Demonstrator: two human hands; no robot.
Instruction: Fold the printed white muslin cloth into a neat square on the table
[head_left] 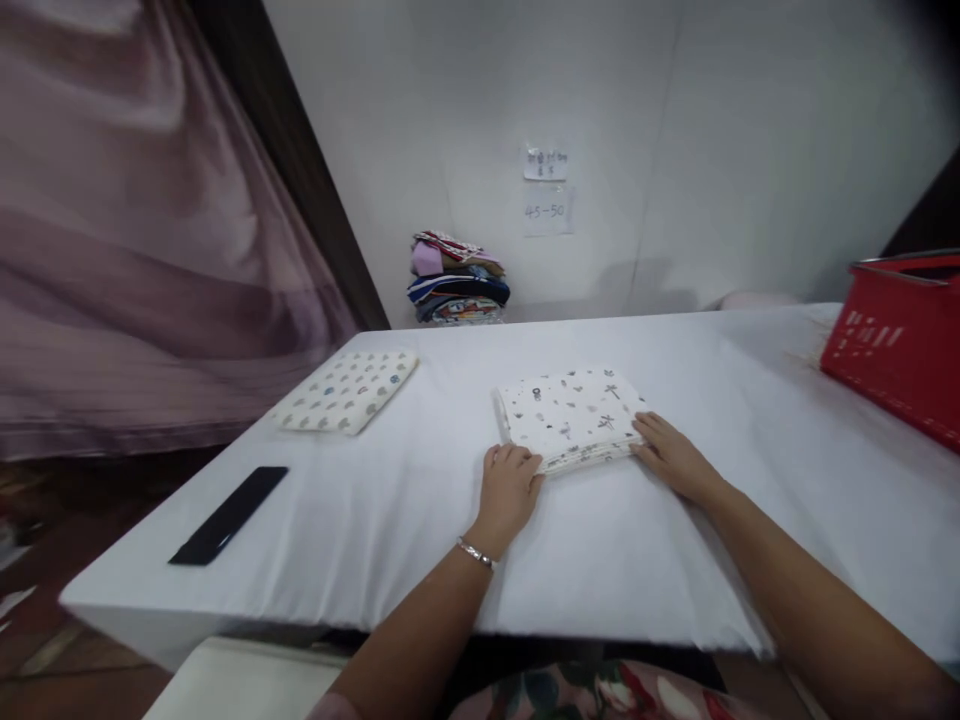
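A white folded cloth (570, 410) with small dark printed figures lies in front of me on the table, its layers showing along the near edge. My left hand (511, 488), with a silver bracelet on the wrist, is closed at the cloth's near left corner. At the right end, my right hand (675, 458) grips the near corner between thumb and fingers. Off to the left rests another folded cloth (349, 392), cream with grey and blue motifs. Nearer the left edge is a flat black strip (231, 515).
A white-covered table (390, 520) spreads before me. A red basket (896, 345) stands at the right. Several folded fabrics (457, 280) are stacked beyond the far edge, under paper signs (547, 190) on the wall. A pinkish curtain (150, 230) hangs at left.
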